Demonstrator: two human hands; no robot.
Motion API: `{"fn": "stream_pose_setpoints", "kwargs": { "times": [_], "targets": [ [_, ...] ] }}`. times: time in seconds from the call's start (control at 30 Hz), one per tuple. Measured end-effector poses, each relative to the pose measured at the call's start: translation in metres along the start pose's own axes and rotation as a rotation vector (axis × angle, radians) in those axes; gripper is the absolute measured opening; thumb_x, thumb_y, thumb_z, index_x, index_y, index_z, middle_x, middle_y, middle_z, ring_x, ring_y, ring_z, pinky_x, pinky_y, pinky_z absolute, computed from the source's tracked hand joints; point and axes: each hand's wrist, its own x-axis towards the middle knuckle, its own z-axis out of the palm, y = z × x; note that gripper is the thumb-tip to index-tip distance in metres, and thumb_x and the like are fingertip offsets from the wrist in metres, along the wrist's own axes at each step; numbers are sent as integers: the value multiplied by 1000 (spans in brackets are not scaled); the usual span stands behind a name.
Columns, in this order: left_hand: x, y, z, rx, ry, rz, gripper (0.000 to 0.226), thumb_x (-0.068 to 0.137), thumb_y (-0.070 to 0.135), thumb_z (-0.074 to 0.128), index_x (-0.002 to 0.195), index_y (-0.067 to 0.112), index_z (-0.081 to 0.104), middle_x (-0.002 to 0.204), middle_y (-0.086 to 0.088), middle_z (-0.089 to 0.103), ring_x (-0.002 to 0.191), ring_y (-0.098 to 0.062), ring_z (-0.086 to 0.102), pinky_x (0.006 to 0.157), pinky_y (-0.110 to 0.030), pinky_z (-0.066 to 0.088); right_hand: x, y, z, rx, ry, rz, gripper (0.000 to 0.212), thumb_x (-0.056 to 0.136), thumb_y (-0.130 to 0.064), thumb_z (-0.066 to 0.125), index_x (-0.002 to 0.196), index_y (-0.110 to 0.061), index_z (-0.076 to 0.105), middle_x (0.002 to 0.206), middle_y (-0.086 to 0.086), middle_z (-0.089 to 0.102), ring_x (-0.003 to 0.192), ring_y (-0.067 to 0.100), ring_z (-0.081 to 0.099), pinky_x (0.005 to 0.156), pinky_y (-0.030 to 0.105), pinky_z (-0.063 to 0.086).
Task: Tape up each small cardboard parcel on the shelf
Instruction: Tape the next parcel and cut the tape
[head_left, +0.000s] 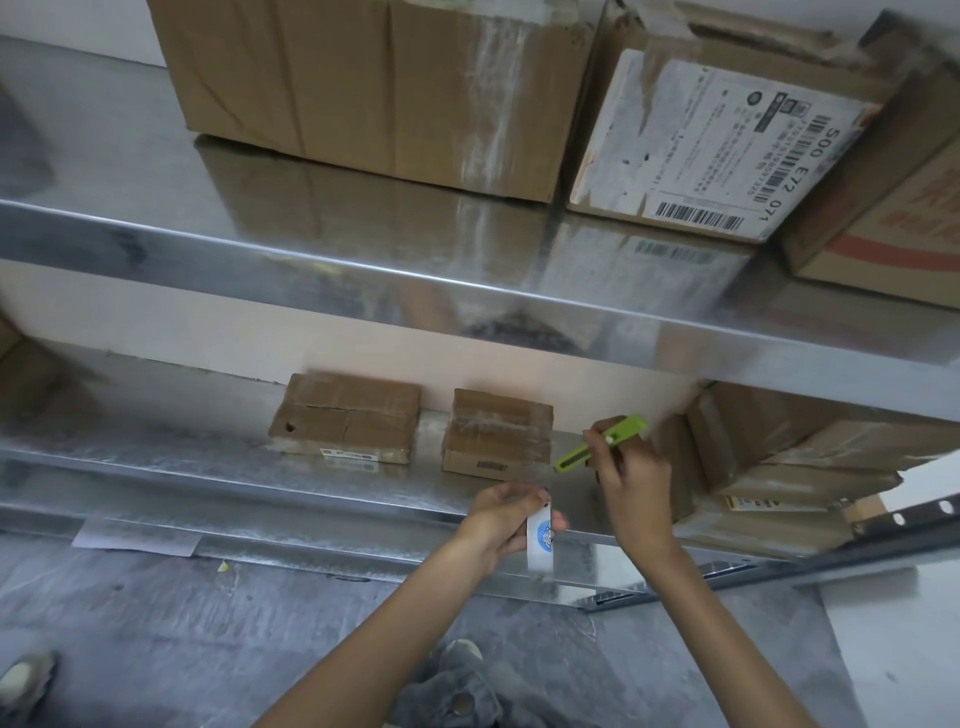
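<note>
Two small cardboard parcels stand on the lower metal shelf (208, 462): a flat left parcel (345, 418) with a hole in its top, and a right parcel (497, 434) with shiny clear tape across it. My left hand (501, 519) grips a roll of clear tape (540, 540) with a white and blue core, just in front of the right parcel. A clear strip seems to run from the roll up to that parcel. My right hand (626, 480) holds a green box cutter (602, 441) beside the parcel's right edge.
Several stacked cardboard boxes (789, 457) fill the lower shelf's right end. Large cartons (374, 83) and a labelled box (717, 140) sit on the upper shelf (311, 270), which overhangs the lower one. A paper sheet (135, 538) lies at the shelf's front edge. Grey floor lies below.
</note>
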Motion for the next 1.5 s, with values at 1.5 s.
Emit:
{"fn": "stream_pose_setpoints", "kwargs": {
  "times": [1.5],
  "targets": [
    [10,11,-6,265,171,82,8,95,5,53,89,5,57,52,-11,52,30,-14,43,40,-20,37,10,69,67,-298,-541,-166,49,91,-20,56,139,-23,45,78,4,43,71,26,48,64,29,29]
  ]
}}
